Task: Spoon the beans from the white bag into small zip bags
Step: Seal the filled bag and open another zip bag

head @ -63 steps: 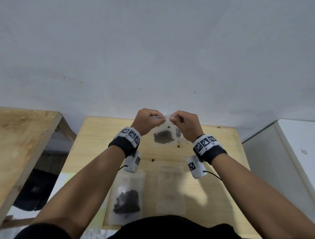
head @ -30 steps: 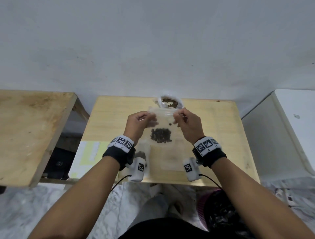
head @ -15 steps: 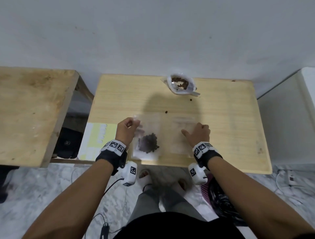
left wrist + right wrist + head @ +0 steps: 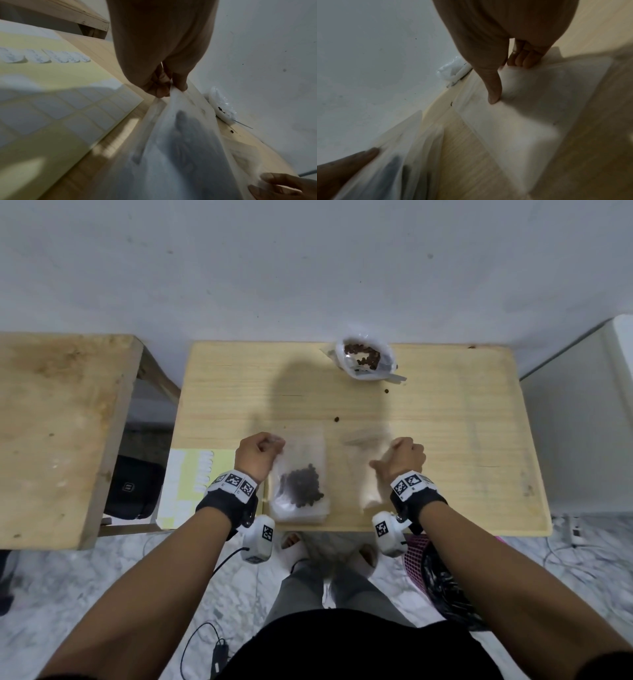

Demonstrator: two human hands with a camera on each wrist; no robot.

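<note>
On the wooden worktop [image 4: 445, 412], the left hand [image 4: 258, 455] pinches the top corner of a small zip bag with beans [image 4: 301, 484], which lies flat near the front edge on top of another filled bag. The right hand [image 4: 404, 460] grips the upper edge of an empty zip bag [image 4: 522, 108] between curled fingers and an outstretched thumb [image 4: 494, 86], with that bag lying just right of the filled one. The white bag [image 4: 366, 359] of beans sits open at the far edge, with loose beans [image 4: 337, 419] scattered nearby. A yellow label sheet [image 4: 51, 108] lies to the left.
</note>
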